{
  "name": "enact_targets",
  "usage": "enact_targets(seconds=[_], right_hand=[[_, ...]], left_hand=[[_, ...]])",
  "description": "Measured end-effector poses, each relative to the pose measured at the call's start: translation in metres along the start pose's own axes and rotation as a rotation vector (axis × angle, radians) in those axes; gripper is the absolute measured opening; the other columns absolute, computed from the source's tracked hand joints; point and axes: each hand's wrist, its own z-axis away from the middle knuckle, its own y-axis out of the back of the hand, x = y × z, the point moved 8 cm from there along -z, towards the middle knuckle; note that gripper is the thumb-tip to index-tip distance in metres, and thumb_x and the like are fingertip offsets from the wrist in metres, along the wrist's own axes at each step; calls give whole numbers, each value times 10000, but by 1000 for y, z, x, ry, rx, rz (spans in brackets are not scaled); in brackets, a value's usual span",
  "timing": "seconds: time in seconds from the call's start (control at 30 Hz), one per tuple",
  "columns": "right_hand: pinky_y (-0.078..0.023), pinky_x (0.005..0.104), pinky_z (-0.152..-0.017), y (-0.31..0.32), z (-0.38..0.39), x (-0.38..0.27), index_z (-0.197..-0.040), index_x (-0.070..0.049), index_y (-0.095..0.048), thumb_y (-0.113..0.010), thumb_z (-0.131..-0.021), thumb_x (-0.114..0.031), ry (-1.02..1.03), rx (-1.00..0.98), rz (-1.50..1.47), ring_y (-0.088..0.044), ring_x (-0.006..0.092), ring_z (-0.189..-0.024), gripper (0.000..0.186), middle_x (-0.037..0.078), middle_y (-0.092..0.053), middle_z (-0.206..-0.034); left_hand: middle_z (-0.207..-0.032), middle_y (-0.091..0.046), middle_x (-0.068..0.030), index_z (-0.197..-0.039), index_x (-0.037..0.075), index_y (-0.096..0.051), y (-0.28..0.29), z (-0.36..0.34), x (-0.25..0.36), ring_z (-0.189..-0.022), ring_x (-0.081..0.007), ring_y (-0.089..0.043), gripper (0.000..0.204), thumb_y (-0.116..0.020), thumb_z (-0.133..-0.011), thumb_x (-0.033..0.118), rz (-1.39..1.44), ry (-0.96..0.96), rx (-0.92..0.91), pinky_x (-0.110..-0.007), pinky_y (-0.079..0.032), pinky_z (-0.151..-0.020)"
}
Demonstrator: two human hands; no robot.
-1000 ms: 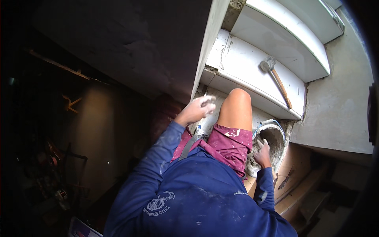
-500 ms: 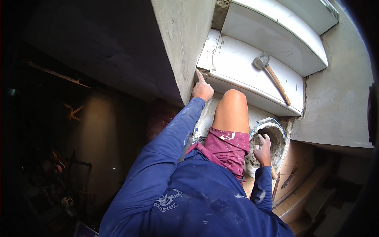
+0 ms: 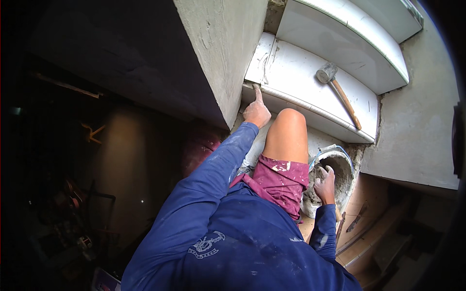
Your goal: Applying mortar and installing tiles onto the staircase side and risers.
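Note:
My left hand (image 3: 257, 112) reaches to the white stair tile (image 3: 296, 68), close to the rough plastered wall. Its index finger is stretched out and touches the front edge of a narrow tile strip (image 3: 262, 57), while the other fingers curl in; it holds nothing that I can see. Over the mouth of a white bucket (image 3: 350, 186) of grey mortar (image 3: 345, 177) is my right hand (image 3: 326, 185), smeared with mortar, thumb and fingers apart. On the tread lies a mallet (image 3: 339, 92) with a grey head and wooden handle.
The plastered wall (image 3: 225, 53) rises on the left and a grey wall (image 3: 417, 126) on the right. Further white steps (image 3: 344, 41) climb behind the mallet. Narrow tools (image 3: 358, 217) lie on the brown tiled floor beside the bucket. The left side is dark.
My left index finger has moved right, from the gap by the wall onto the tile strip's front edge. My right hand stays over the bucket with little change.

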Motion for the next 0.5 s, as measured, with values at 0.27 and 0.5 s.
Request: enact_targets(seconds=[0.27,0.5], right_hand=[[-308,376,-1079,-2,2,-1,-1195,39,-587,-527,-726,-69,-18,-10,-2,-385,353,-1261,484,213,-385,-1367],[-323,380,-1057,-13,4,29,-1298,7,-380,-540,-727,-33,-80,-21,-72,-404,345,-1248,594,192,-515,-1286]], left_hand=[[-927,-639,-282,-1486,76,-174,6,-4,-11,-890,-415,-631,715,-474,-844,165,-82,-130,42,-519,-476,-844],[-904,-636,-287,-1458,85,-283,9,-3,3,-871,-439,-617,649,-481,-844,165,90,-156,96,-499,-469,-852]])
